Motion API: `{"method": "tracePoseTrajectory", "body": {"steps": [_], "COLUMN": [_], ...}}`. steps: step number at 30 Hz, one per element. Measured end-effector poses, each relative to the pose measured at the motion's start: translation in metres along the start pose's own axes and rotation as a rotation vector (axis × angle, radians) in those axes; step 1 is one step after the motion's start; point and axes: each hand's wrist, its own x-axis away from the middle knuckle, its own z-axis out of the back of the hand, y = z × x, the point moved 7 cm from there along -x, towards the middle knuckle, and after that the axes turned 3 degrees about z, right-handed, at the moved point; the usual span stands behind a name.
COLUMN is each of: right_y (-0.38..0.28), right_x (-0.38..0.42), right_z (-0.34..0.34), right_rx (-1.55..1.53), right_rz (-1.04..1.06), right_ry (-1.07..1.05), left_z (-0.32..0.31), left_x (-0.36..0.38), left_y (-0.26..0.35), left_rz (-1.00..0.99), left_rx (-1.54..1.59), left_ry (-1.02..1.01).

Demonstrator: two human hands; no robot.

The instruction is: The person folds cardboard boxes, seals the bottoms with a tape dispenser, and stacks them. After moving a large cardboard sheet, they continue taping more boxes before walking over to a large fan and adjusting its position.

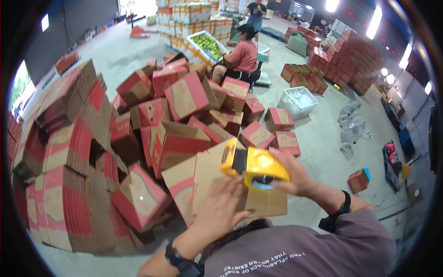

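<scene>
My right hand is wrapped round a yellow tape dispenser, which holds a roll of tape. The dispenser is over the top of a red and brown cardboard carton in front of my body, its front end close over the flaps. My left hand lies flat on the same carton, fingers stretched toward the dispenser and holding nothing. Part of the carton's top is hidden under my hands and the dispenser.
Flattened cartons are stacked at the left. A heap of made-up cartons lies ahead. Beyond it a person sits beside a tilted crate of green fruit. A white bin and fans stand on the right.
</scene>
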Motion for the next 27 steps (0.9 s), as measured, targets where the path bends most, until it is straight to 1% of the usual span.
{"method": "tracePoseTrajectory", "body": {"steps": [1,2,3,5,6,7,8,9,10,11,12,13,14,15,17,19,21,22,23,24,25,26,27], "right_y": [0.001,0.005,0.013,0.045,0.026,0.017,0.008,-0.003,-0.018,-0.033,-0.052,-0.054,-0.082,-0.101,-0.127,-0.143,-0.140,-0.123,-0.128,-0.117,-0.134,-0.130,-0.144], "right_x": [-0.007,-0.015,-0.023,-0.053,-0.088,-0.119,-0.155,-0.193,-0.229,-0.260,-0.276,-0.308,-0.307,-0.308,-0.293,-0.274,-0.250,-0.242,-0.221,-0.227,-0.231,-0.242,-0.242], "right_z": [0.000,0.001,0.002,0.018,0.023,0.030,0.031,0.025,0.011,-0.015,-0.043,-0.101,-0.140,-0.185,-0.252,-0.303,-0.327,-0.333,-0.297,-0.267,-0.258,-0.225,-0.180], "right_rx": [-0.022,0.024,0.063,-0.069,-0.203,0.004,0.033,0.017,0.043,0.080,0.113,0.150,0.268,0.366,0.498,0.578,0.650,0.676,0.561,0.215,0.842,0.698,0.650], "right_rz": [-0.040,-0.006,0.028,-0.069,-0.240,-0.162,-0.098,0.099,0.206,0.184,0.022,0.253,0.246,0.331,0.281,0.360,0.330,0.268,0.759,1.012,0.378,0.358,0.364], "right_ry": [-0.024,-0.041,-0.058,0.118,-0.025,-0.051,0.013,-0.011,-0.051,-0.186,-0.328,-0.464,-0.657,-0.807,-1.024,-1.091,-1.191,-1.300,-1.332,-1.037,-1.365,-1.269,-1.191], "left_z": [-0.011,-0.021,-0.024,-0.028,-0.030,-0.029,-0.029,-0.030,-0.028,-0.026,-0.026,-0.027,-0.028,-0.028,-0.034,-0.037,-0.035,-0.046,-0.044,-0.041,-0.039,-0.033,-0.031], "left_x": [0.001,0.004,0.003,-0.001,-0.002,-0.005,-0.005,-0.005,-0.005,-0.005,-0.006,-0.006,-0.004,-0.002,0.005,0.008,0.010,0.014,0.015,0.012,0.010,0.011,0.009], "left_y": [0.011,0.021,0.021,0.014,0.012,0.011,0.012,0.011,0.011,0.013,0.011,0.009,0.008,0.007,0.006,0.005,0.008,0.006,0.007,0.009,0.012,0.010,0.011], "left_rz": [-0.139,-0.272,-0.276,-0.276,-0.237,-0.235,-0.237,-0.216,-0.217,-0.218,-0.208,-0.187,-0.192,-0.197,-0.176,-0.161,-0.203,-0.184,-0.171,-0.172,-0.170,-0.157,-0.162], "left_rx": [0.011,0.027,0.048,0.015,0.044,0.020,-0.009,0.000,0.006,0.011,0.039,0.031,0.043,0.053,0.028,0.010,0.042,0.060,0.058,0.042,0.031,0.085,0.083], "left_ry": [-0.030,-0.059,-0.041,0.031,0.020,0.038,0.052,0.048,0.085,0.123,0.137,0.150,0.179,0.206,0.184,0.160,0.171,0.205,0.209,0.190,0.174,0.176,0.175]}}
